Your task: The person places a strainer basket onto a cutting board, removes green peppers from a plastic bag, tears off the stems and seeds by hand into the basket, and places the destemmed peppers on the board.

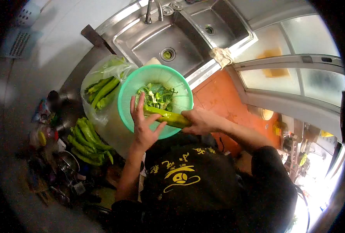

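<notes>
A long green pepper (166,117) lies across the near part of a mint-green colander (185,83), held above its inside. My right hand (199,120) is closed round the pepper's right end. At the other end, my left hand (144,126) has the pepper between its fingers; some fingers point up along the colander wall. Pepper stems and green scraps (157,97) lie in the bottom of the colander. Left of it, a clear plastic bag (99,113) holds several more long peppers (104,92). A pile of loose green peppers (87,139) rests on the left.
A steel double sink (141,42) with a faucet (159,15) stands beyond the colander. A pale rag (221,57) hangs on its front edge. Cluttered pots and utensils (66,163) sit at lower left. Sliding frosted panels (297,73) and orange floor tiles (223,91) are to the right.
</notes>
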`<state>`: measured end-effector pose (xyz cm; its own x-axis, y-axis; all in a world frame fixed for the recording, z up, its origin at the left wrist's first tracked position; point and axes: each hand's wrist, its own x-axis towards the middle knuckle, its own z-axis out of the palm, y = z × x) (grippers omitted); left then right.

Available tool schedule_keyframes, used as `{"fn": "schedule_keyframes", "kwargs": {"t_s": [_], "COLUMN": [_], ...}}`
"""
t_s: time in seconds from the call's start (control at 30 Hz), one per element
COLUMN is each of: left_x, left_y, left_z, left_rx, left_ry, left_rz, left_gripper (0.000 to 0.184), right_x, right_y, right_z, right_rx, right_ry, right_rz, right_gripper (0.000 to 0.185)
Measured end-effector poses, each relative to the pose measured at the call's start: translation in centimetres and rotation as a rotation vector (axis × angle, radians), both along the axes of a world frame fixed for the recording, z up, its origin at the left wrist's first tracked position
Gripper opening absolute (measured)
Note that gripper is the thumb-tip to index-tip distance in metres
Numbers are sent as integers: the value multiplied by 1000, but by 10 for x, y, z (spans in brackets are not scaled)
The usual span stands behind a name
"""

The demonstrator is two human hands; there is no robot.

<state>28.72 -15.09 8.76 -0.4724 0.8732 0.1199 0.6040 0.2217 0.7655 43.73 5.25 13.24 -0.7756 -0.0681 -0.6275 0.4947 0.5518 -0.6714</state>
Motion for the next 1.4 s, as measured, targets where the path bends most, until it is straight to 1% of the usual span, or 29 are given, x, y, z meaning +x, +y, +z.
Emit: {"fn": "schedule_keyframes", "kwargs": {"t_s": [0.07,0.2,0.3,0.37,0.5,0.57,0.6,0.7,0.8,0.9,1.0,1.03,1.1,1.2,1.3,1.4], "left_x": [11,21,32,34,11,-8,-11,-7,-11,-15,-26,-32,-43,-44,-47,-39], "left_y": [7,20,22,23,14,8,7,8,6,3,-9,-14,-11,2,-4,-10], "left_z": [11,14,17,11,-14,-29,-40,-53,-60,-45,-62,-65,-51,-18,-38,-41], "left_rx": [-46,-63,-119,-137,-147,-125,-15,-162,-180,-142,-114,-179,-301,-420,-488,-334], "left_ry": [80,42,55,54,92,70,-46,-957,-659,-764,-787,-693,-502,-576,-713,-829], "left_rz": [-70,-82,-138,-160,-14,102,108,392,376,255,21,-73,-260,-270,-284,-69], "left_gripper": [26,23,24,25,24,23,23,23,24,25,29,30,31,30,31,32], "right_x": [-1,-2,-8,-8,-5,0,1,1,3,4,10,11,13,15,14,10], "right_y": [-1,-2,-1,-2,5,12,14,14,10,10,18,18,19,19,18,20], "right_z": [-2,-18,-12,-21,-29,-32,-33,-33,-28,-26,-36,-37,-36,-41,-39,-32], "right_rx": [-2,82,7,41,78,95,105,166,162,256,252,242,228,231,252,277], "right_ry": [-8,49,83,60,-22,25,47,132,162,140,162,182,221,222,206,196], "right_rz": [-3,-27,-1,28,49,72,87,105,86,63,120,119,120,135,140,110], "right_gripper": [39,40,40,40,37,37,37,36,38,39,40,40,39,38,38,38]}}
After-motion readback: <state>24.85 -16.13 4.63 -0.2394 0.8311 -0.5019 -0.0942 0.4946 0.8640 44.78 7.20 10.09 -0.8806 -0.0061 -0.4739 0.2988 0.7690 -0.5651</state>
